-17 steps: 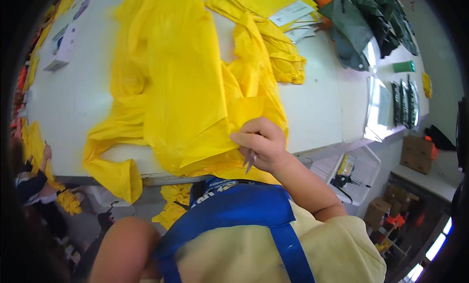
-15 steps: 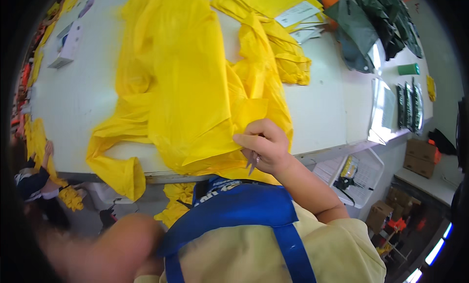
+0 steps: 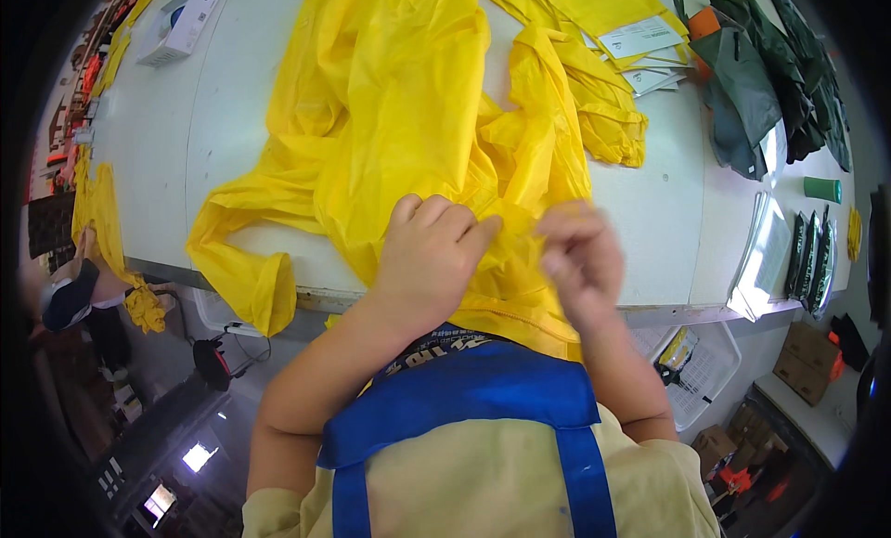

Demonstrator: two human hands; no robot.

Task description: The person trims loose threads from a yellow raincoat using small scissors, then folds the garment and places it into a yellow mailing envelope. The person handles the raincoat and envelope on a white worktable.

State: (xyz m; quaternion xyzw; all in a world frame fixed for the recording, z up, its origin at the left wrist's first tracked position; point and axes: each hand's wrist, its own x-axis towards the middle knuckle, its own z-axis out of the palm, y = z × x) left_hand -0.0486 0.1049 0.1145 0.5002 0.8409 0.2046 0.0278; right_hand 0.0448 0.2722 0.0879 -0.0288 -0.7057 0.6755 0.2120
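A yellow waterproof garment (image 3: 399, 102) lies spread over the white table (image 3: 232, 83), one sleeve (image 3: 243, 276) drooping over the near edge at left. My left hand (image 3: 429, 250) rests at its near end, fingers curled and closed on the yellow material. To the right of it, my right hand (image 3: 587, 259) is over the garment's right side, its fingers bent and smeared by motion. Whether that hand holds anything cannot be made out. The garment's lower hem (image 3: 524, 315) hangs between the table edge and my blue apron (image 3: 464, 389).
Folded yellow garments with white paper slips (image 3: 642, 38) lie at the far right. Beyond are dark green garments (image 3: 742, 102), a green roll (image 3: 822, 189) and dark packets (image 3: 809, 259). A white box (image 3: 181, 25) stands far left. Another person's arm (image 3: 102, 283) reaches to yellow fabric at left.
My left hand has come up from the blurred lower left onto the garment. My right hand has shifted right; the small metal blades seen in it before no longer show. The view has shifted.
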